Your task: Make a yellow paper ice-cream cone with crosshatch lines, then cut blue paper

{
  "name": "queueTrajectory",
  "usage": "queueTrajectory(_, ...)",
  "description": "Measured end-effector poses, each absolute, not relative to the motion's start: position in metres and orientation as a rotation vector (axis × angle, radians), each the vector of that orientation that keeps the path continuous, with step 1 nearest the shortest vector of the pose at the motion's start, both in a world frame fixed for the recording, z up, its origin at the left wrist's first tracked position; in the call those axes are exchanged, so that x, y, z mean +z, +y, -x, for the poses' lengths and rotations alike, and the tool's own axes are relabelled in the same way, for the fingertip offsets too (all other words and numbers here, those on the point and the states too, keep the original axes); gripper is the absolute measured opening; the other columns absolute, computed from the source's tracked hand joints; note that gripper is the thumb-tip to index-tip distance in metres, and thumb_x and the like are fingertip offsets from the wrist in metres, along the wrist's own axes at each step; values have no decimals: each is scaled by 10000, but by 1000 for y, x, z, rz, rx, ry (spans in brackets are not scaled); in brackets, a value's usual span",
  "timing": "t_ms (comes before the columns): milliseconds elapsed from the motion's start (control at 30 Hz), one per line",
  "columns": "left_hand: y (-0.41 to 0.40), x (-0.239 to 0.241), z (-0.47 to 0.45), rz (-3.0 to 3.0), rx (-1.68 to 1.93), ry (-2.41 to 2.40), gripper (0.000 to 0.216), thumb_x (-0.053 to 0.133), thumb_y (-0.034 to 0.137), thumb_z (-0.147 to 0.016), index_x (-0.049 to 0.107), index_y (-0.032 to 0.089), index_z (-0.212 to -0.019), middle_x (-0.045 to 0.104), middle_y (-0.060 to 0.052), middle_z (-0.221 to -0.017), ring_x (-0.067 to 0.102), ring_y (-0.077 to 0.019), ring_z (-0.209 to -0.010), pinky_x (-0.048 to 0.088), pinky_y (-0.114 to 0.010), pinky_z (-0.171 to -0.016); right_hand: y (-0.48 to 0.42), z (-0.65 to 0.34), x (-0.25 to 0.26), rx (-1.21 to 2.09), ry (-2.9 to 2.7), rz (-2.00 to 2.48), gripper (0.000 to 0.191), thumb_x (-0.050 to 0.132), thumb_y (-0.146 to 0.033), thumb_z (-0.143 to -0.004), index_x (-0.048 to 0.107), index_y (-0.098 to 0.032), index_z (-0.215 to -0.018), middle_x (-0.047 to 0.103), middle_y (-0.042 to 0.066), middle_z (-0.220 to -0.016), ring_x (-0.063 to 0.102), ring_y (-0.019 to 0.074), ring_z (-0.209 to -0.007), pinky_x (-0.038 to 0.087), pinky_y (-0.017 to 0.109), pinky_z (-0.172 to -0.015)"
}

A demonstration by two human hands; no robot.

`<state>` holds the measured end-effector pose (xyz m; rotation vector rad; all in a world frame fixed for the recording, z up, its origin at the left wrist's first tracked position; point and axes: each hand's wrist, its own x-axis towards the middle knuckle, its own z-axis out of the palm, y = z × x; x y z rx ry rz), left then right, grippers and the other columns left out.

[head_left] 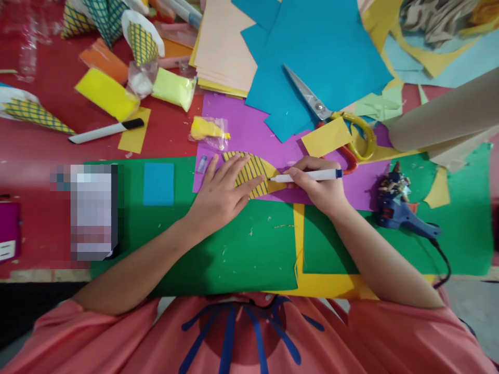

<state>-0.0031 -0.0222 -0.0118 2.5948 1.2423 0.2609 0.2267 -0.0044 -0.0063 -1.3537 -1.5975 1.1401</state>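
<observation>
A yellow paper cutout (pixel 255 175) with dark slanted stripes lies on a purple sheet (pixel 234 111) in front of me. My left hand (pixel 224 188) rests flat on its left part, fingers spread. In my right hand (pixel 317 187) is a white marker (pixel 307 176) with a dark blue end, its tip touching the cutout where the stripes stop. The cutout's right end is plain yellow and partly beside my right fingers. Just above my left hand lies a small plastic bag with yellow clay (pixel 208 129).
Yellow-and-red-handled scissors (pixel 320 110) lie open on blue sheets (pixel 331 47). A blue glue gun (pixel 395 213) with a cord sits at right, near a big paper roll (pixel 444 111). Another marker (pixel 107 131), clay packs (pixel 107 93) and a pixelated object (pixel 93 213) are at left.
</observation>
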Motion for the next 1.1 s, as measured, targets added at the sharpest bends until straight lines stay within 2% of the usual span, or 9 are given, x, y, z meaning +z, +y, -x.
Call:
queueTrajectory(233, -22, -12, 4, -2593, 275, 1228, 475, 476, 183, -886, 459, 351, -1331, 336, -93, -1492, 287, -298, -1395, 205, -606, -1105, -3, -225, -7, 1160, -1628, 1359, 223, 605, -317, -800, 621, -155, -648, 598, -7, -560, 478, 76, -479, 328, 219, -447)
queueTrajectory(433, -22, -12, 4, -2584, 271, 1233, 462, 470, 186, -890, 469, 352, -1321, 335, -86, -1493, 287, -298, -1395, 198, -617, -1102, -2, -228, -4, 1203, -1628, 1342, 250, 602, -265, -761, 547, -162, -540, 442, -46, -453, 345, 54, -437, 247, 211, -410)
queueTrajectory(700, -22, -13, 4, -2610, 266, 1230, 441, 462, 197, -896, 479, 333, -1315, 337, -100, -1488, 290, -303, -1392, 205, -613, -1099, -2, -225, -6, 1187, -1602, 1335, 245, 605, -315, -770, 578, -159, -583, 509, -27, -483, 388, 60, -444, 274, 204, -406)
queueTrajectory(1100, -22, -12, 4, -2603, 271, 1235, 438, 463, 198, -895, 485, 341, -1307, 340, -94, -1487, 293, -299, -1391, 205, -615, -1100, -2, -227, -3, 1210, -1679, 1303, 239, 580, -243, -750, 521, -162, -533, 437, -47, -455, 327, 51, -437, 249, 209, -416)
